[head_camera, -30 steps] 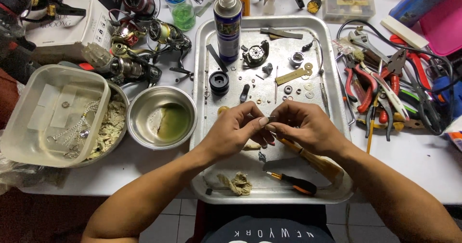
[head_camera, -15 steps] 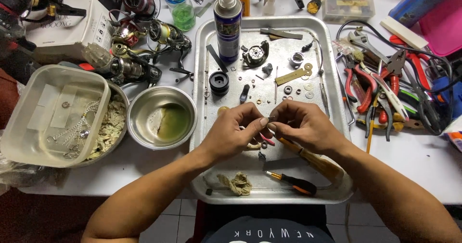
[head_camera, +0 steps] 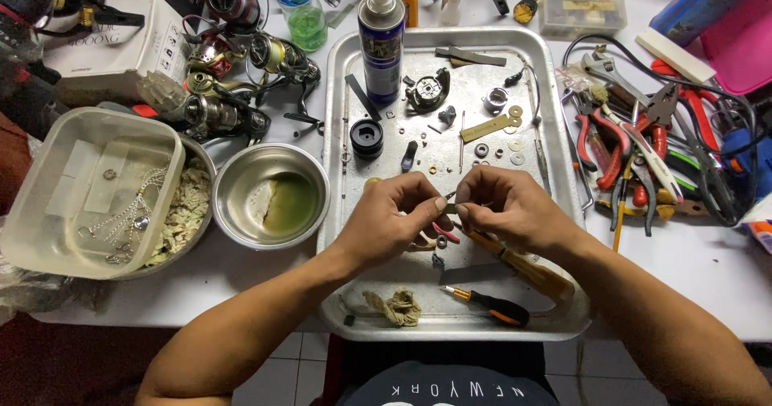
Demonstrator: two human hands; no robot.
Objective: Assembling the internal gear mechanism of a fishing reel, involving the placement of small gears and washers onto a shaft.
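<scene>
Two bare hands meeting over the middle of a metal tray [head_camera: 555,213] at the front edge of the white tabletop [head_camera: 708,269]. Left hand [head_camera: 394,217] and right hand [head_camera: 503,209] fingertip to fingertip, each grip pressed together, pinching between them a small metal part [head_camera: 452,207], held just above the tray floor; its exact shape too small to tell. Beneath the right hand, a wooden-handled tool [head_camera: 527,268] lying aslant on the tray. Toward the tray's front edge: a screwdriver with orange-and-black handle [head_camera: 486,304] and a crumpled rag [head_camera: 394,305], apart from each other. Toward the tray's far edge: an upright spray can [head_camera: 380,40], a black round cap [head_camera: 367,137] just in front of it, and scattered washers and small parts [head_camera: 498,137]. Left of the tray, touching its rim or nearly so: a steel bowl [head_camera: 272,195] holding a little greenish liquid, then a clear plastic tub [head_camera: 84,189]. At the far left corner: fishing reels [head_camera: 241,76]. Along the right edge: a heap of pliers [head_camera: 635,145].
</scene>
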